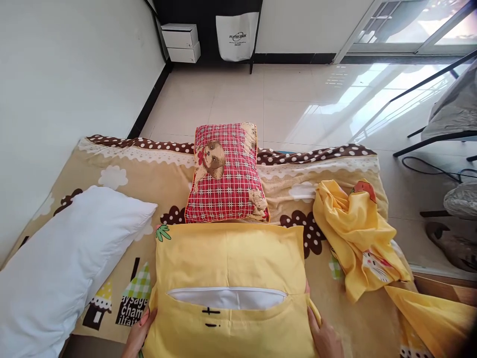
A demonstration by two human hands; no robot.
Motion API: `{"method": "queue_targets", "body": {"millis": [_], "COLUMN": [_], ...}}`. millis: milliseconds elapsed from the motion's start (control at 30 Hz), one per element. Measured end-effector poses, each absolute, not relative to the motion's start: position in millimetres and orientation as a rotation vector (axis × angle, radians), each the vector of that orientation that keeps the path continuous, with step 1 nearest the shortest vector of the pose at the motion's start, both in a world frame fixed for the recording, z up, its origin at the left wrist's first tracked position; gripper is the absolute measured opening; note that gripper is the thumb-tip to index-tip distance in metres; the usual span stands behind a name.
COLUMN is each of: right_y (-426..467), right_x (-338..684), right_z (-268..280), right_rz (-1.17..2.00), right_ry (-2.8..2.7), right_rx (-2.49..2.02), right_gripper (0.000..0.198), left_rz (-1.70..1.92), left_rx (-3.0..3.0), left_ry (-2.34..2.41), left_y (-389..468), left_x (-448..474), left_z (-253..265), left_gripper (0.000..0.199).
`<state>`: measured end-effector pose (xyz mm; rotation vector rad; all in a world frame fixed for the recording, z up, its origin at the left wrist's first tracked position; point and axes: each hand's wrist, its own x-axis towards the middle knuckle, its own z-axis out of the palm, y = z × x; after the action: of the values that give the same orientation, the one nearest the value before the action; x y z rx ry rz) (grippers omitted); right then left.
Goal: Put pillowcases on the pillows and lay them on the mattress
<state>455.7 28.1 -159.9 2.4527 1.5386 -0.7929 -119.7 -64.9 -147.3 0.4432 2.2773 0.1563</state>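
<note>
A pillow in a yellow pillowcase (231,258) lies in front of me, with white showing through the wide slit across its middle. My left hand (139,333) grips its lower left side, most of the fingers hidden beneath the cloth. On the opposite side my right hand (324,335) is closed on the pillowcase edge, where a fold of yellow fabric stands out. Just beyond the pillow sits a red plaid cushion (231,174) with dog prints. A plain white pillow (67,263) rests to the left, and a crumpled yellow cloth (354,233) with a cat print to the right.
Everything lies on a bed with a beige patterned sheet (171,184). A wall (67,74) borders the left. Beyond are the tiled floor (283,99), small white drawers (181,42) and a white bag (237,37). A plastic-covered chair (452,109) stands at the right.
</note>
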Motion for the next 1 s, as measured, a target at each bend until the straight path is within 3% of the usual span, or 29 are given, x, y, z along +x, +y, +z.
{"method": "queue_targets", "body": {"millis": [233,400,567,700,1000], "right_y": [13.7,14.9,-3.7,-7.6,-12.7], "right_x": [468.7,431.5,308.6,256.3,337.4], "right_z": [-160.9,-155.0,-132.2,-129.2,-157.1], "right_rz": [-0.738,-0.303,-0.588,-0.716,-0.794], "right_ry": [1.271,1.734,2.555,2.849,2.481], "right_rx": [2.486,2.632,2.055,1.548,1.719], "right_gripper": [0.055,0.067,0.058,0.059,0.05], "left_rz": [0.022,0.414,0.273,0.134,-0.261], "left_rx": [0.435,1.368,2.127,2.415,2.123], "left_ry": [2.411,2.628,2.109,1.729,1.769], "left_y": [-70.3,-61.8,-28.2,-18.2,-57.0], "left_x": [-132.0,-86.5,26.2,71.4,10.2], "left_z": [-134.8,-127.5,-99.6,-95.1,-109.4], "left_gripper": [0.051,0.055,0.064,0.062,0.057]}}
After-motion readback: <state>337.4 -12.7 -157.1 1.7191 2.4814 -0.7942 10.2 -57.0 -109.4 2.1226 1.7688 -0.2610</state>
